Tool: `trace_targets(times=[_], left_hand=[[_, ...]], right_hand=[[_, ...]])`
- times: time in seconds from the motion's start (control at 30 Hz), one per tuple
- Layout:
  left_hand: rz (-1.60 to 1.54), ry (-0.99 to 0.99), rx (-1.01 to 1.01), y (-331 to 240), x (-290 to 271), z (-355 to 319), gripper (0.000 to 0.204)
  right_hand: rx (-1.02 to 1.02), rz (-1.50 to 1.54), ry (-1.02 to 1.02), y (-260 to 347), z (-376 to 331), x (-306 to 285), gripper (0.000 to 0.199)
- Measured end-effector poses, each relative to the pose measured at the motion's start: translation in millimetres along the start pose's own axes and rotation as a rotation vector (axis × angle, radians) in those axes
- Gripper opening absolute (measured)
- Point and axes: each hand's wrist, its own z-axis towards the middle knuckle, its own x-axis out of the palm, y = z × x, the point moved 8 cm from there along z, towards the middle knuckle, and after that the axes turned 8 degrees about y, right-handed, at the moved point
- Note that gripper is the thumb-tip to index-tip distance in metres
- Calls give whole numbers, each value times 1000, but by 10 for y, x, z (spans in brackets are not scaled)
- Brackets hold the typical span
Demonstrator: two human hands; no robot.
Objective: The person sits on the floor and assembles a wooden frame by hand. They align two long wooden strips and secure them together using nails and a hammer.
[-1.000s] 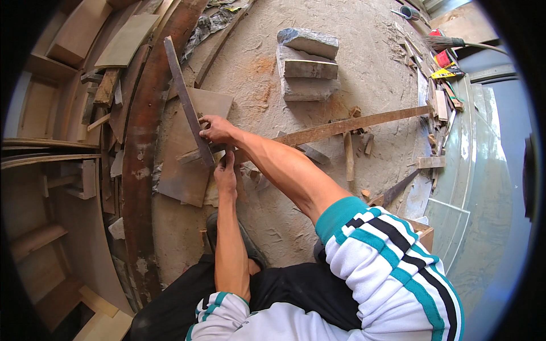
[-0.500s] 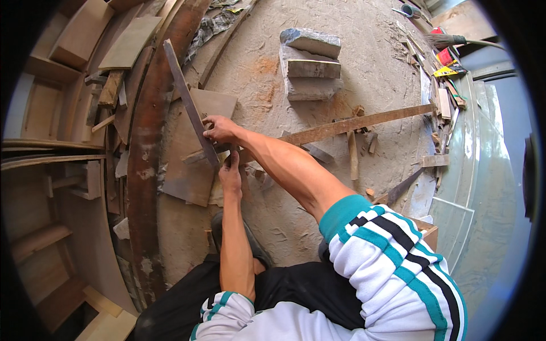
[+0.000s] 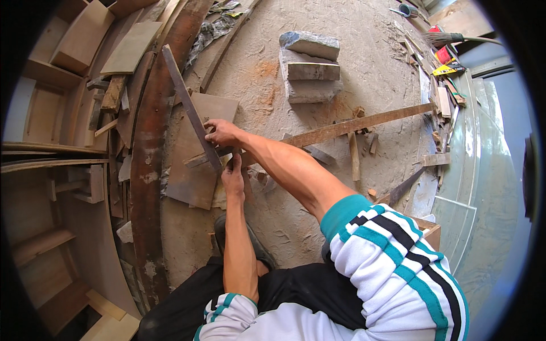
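Observation:
A dark, narrow strip stands tilted across the end of a long wooden plank, where the two cross. On the strip's edge, just above the crossing, the fingers of my right hand are closed in a pinch. My left hand is closed at the strip's lower end, thumb up beside the crossing; its other fingers are partly hidden. Beneath lies a flat brown board on the floor. My right forearm passes over the plank and hides part of it.
Ahead lie rough blocks with a wood piece across them. A tool with a wooden handle lies beside the plank. Wooden cabinets and a rusty beam line the left; scraps, a broom and glass sheets are at right.
The whole view has shifted very slightly. Both hands keep their places on the strip, with no clear change of grip.

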Motion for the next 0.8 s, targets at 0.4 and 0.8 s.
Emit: trace_targets(times=[0.4, 0.8], left_hand=[[9, 0, -8, 46, -24, 15, 58], [14, 4, -38, 64, -52, 27, 65]], right_hand=[[-8, 64, 11, 29, -18, 7, 52], [-6, 47, -13, 78, -61, -14, 50]])
